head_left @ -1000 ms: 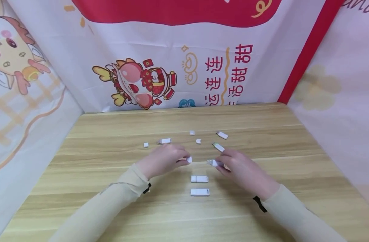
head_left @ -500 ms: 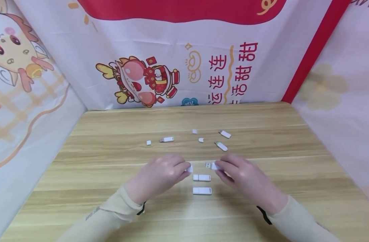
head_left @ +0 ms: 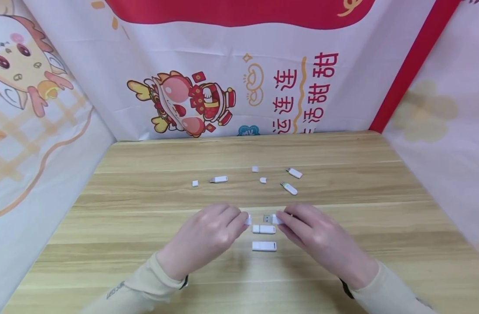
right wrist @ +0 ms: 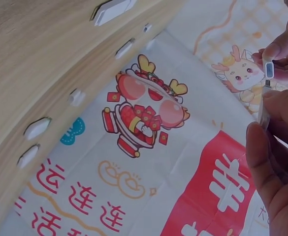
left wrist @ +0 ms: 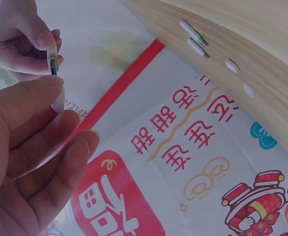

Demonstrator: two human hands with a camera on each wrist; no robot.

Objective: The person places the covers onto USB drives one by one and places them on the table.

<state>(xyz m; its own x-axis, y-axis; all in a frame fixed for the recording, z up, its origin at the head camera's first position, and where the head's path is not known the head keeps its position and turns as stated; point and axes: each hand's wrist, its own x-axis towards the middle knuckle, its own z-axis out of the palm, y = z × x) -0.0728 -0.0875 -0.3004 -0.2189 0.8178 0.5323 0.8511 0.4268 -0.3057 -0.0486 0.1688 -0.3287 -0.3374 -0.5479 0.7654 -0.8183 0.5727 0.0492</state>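
Between its thumb and fingertips my left hand (head_left: 209, 233) pinches a small white cap (head_left: 249, 219), whose hollow mouth faces right. Opposite, my right hand (head_left: 317, 233) pinches a white USB flash drive (head_left: 276, 219) by its body, with the bare metal plug pointing left at the cap. A short gap separates plug and cap in the head view; the right wrist view shows the cap's opening (right wrist: 269, 70) lined up near the plug. Just below the hands lie two white flash drives with caps on, one nearer the hands (head_left: 264, 229) and one closer to the person (head_left: 264, 246).
Farther back on the wooden table (head_left: 164, 161) lie uncapped drives: one at left (head_left: 219, 179), one at right (head_left: 294, 173) and a green-edged one (head_left: 289, 188). Loose caps lie among them, a square one (head_left: 195, 183), another (head_left: 255, 169) and a rounded one (head_left: 263, 180). Printed cloth (head_left: 208, 48) walls the table.
Both hands have come closer to the person and nearer each other, bringing the cap and the drive's plug closer together. The view has shifted slightly; the things on the table stay put.
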